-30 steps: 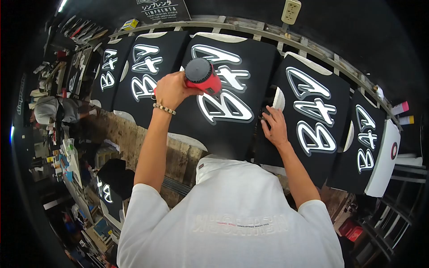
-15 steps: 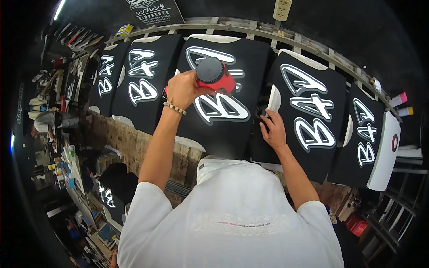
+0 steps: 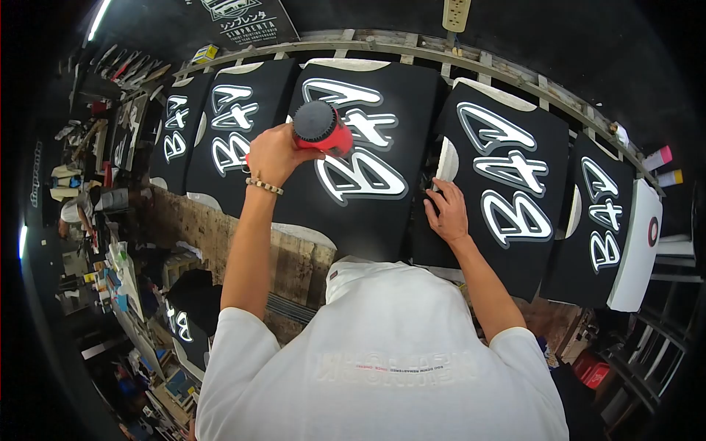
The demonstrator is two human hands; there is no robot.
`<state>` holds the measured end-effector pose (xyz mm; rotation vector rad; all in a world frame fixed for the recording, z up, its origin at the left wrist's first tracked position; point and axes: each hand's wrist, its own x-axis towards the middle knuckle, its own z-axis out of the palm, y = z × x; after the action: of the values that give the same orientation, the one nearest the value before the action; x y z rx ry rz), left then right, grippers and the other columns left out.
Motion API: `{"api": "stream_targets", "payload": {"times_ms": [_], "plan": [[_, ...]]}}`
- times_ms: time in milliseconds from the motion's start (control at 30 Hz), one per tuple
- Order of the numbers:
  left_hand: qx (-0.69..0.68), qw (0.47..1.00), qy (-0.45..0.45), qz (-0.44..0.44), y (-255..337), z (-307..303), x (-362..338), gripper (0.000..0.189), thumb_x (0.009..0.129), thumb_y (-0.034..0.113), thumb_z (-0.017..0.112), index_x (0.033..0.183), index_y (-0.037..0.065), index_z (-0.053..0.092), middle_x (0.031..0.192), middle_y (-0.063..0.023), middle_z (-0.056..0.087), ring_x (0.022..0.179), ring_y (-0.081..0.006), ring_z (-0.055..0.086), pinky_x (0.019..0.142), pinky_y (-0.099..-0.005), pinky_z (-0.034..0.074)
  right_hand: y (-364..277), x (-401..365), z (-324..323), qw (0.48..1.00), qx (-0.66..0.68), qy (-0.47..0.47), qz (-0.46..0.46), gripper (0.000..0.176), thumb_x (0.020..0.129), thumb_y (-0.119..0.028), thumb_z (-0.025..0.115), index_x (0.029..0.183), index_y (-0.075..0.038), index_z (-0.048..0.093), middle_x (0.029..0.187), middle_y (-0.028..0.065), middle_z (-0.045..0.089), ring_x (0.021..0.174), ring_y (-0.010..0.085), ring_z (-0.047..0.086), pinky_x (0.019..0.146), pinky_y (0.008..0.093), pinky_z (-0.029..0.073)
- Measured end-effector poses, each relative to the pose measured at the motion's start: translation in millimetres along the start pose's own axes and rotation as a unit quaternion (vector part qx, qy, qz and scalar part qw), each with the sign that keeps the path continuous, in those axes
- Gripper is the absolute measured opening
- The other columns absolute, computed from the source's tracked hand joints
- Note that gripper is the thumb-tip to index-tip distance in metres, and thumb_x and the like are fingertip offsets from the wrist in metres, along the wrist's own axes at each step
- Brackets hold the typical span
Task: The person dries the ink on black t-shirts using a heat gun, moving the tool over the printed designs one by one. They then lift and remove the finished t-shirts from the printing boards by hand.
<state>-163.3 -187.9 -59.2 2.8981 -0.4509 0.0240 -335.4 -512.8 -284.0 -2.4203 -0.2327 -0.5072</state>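
My left hand [image 3: 275, 154] is wrapped around a red heat gun [image 3: 335, 141] with a round black ribbed back end. The gun is held above a black T-shirt [image 3: 382, 213] with a white-and-grey "BAY" print [image 3: 364, 176]; its nozzle is hidden beneath the body. My right hand [image 3: 448, 211] lies at the left edge of the neighbouring black T-shirt [image 3: 471, 250], just below a bare white patch of the printing board [image 3: 448, 159]. Its fingers are somewhat spread and nothing shows in them.
More black "BAY" shirts lie in the row, on the left [image 3: 239, 151] and right [image 3: 603, 213]. A white board [image 3: 636, 250] stands at the right end. Behind runs a wooden rail [image 3: 382, 45], with a power strip [image 3: 456, 15] hanging above. Another person [image 3: 81, 209] is at far left.
My left hand has moved the heat gun leftward over the same shirt, uncovering more of the print's middle. My right hand has barely shifted.
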Motion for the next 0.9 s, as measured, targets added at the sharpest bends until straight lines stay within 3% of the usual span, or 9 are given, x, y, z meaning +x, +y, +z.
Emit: {"api": "stream_targets", "payload": {"times_ms": [467, 533, 633, 800, 900], "plan": [[-0.059, 0.994, 0.013, 0.091, 58, 22, -4, 0.055, 0.055, 0.049, 0.098, 0.086, 0.01, 0.075, 0.082, -0.0112, 0.076, 0.077, -0.0342, 0.074, 0.067, -0.0435, 0.057, -2, -2, -3, 0.999, -0.006, 0.042, 0.021, 0.018, 0.087, -0.01, 0.077, 0.104, -0.007, 0.074, 0.117, 0.0083, 0.068, 0.101, 0.03, 0.064, 0.085, 0.0432, 0.048], [-0.075, 0.988, 0.058, 0.122, 64, 31, -6, 0.057, 0.056, 0.051, 0.097, 0.086, 0.009, 0.073, 0.079, -0.0114, 0.075, 0.076, -0.0351, 0.073, 0.066, -0.044, 0.057, -3, -1, -3, 0.999, -0.001, 0.047, 0.025, 0.017, 0.087, -0.01, 0.077, 0.103, -0.007, 0.074, 0.114, 0.0083, 0.067, 0.1, 0.0297, 0.064, 0.084, 0.0427, 0.048], [-0.088, 0.985, 0.032, 0.145, 74, 30, -7, 0.057, 0.056, 0.05, 0.097, 0.086, 0.009, 0.073, 0.079, -0.0113, 0.074, 0.076, -0.0354, 0.073, 0.067, -0.0444, 0.057, 0, -2, -2, 0.998, 0.009, 0.05, 0.031, 0.016, 0.087, -0.009, 0.077, 0.102, -0.006, 0.073, 0.109, 0.0082, 0.067, 0.098, 0.0292, 0.064, 0.083, 0.0418, 0.048], [-0.067, 0.99, 0.025, 0.124, 71, 27, -13, 0.057, 0.055, 0.05, 0.097, 0.089, 0.01, 0.075, 0.08, -0.0106, 0.075, 0.077, -0.0358, 0.073, 0.067, -0.0447, 0.057, 2, -2, -1, 0.997, 0.026, 0.053, 0.039, 0.014, 0.088, -0.008, 0.076, 0.101, -0.006, 0.073, 0.106, 0.008, 0.066, 0.097, 0.0291, 0.064, 0.082, 0.0422, 0.048], [-0.004, 0.998, 0.003, 0.061, 63, 6, -11, 0.061, 0.058, 0.052, 0.098, 0.095, 0.008, 0.077, 0.084, -0.0125, 0.077, 0.082, -0.0359, 0.075, 0.072, -0.0448, 0.059, 3, -2, -2, 0.998, 0.025, 0.049, 0.042, 0.012, 0.088, -0.008, 0.076, 0.1, -0.006, 0.073, 0.106, 0.008, 0.066, 0.097, 0.0292, 0.064, 0.082, 0.0425, 0.048]]}}
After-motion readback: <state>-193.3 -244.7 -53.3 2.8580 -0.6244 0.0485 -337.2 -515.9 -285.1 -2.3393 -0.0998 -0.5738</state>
